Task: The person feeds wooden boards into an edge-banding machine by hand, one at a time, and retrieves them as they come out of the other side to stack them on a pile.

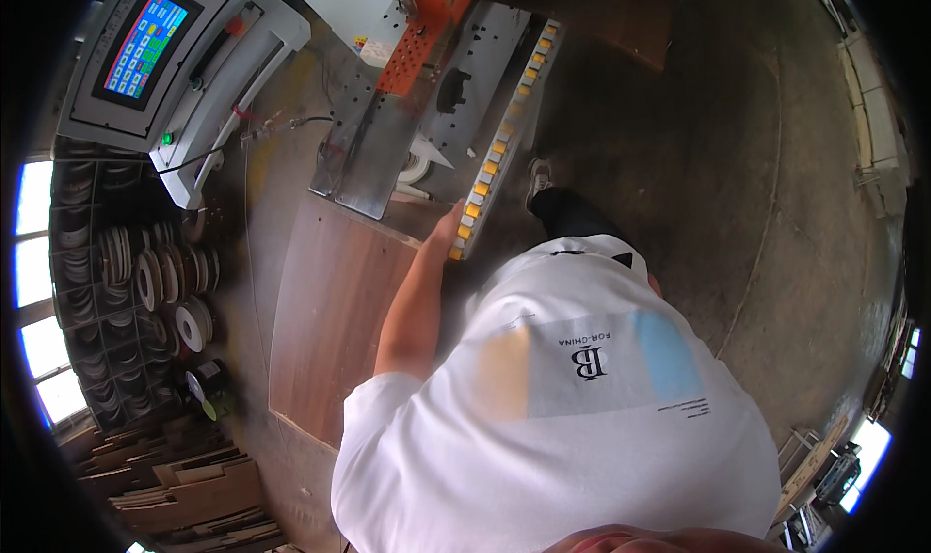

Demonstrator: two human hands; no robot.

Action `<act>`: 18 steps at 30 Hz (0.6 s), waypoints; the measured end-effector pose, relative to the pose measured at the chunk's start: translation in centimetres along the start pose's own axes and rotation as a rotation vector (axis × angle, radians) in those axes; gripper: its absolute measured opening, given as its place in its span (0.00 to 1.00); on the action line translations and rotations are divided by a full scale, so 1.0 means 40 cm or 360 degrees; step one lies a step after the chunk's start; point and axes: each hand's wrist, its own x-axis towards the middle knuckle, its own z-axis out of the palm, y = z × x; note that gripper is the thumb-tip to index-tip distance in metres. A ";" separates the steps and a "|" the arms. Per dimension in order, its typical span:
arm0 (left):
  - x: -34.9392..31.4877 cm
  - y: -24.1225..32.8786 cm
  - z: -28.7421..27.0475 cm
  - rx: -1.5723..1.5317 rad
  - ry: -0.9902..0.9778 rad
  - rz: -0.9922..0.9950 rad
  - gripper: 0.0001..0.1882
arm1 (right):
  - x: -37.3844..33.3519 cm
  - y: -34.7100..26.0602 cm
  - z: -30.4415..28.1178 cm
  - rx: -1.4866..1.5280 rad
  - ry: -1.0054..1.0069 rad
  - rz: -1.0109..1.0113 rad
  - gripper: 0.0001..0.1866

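My left arm reaches forward, and my left hand (pixel 449 227) is at the near end of a long rail with yellow and grey rollers (pixel 482 189). Its fingers are hidden beside the rail, so I cannot tell whether they grip it. Below that forearm a brown wood-grain panel (pixel 335 301) is on the left, its upper end close to the machine's metal bed. Of my right hand or arm only a sliver of skin (pixel 656 284) shows past the white shirt, with the fingers out of sight.
A machine with an orange bracket (pixel 419 39) and a grey metal plate (pixel 359 170) stands ahead. At the upper left is a control panel with a lit screen (pixel 145 49). Rolls of edging (pixel 175 277) fill a rack on the left, above stacked boards (pixel 199 495).
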 end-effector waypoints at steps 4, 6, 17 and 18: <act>0.007 -0.009 0.000 -0.0021 -0.0029 0.0019 0.32 | 0.010 -0.007 0.001 -0.0006 -0.0009 -0.0002 0.17; 0.006 -0.005 0.001 0.0018 -0.0003 -0.0012 0.32 | 0.021 -0.015 -0.001 -0.0011 -0.0019 -0.0011 0.17; -0.020 0.004 0.031 -0.0010 0.0089 -0.0026 0.31 | 0.090 -0.028 -0.006 -0.0012 -0.0065 -0.0112 0.18; -0.020 0.002 0.031 0.0023 0.0124 -0.0011 0.31 | 0.099 -0.029 -0.006 -0.0003 -0.0071 -0.0128 0.18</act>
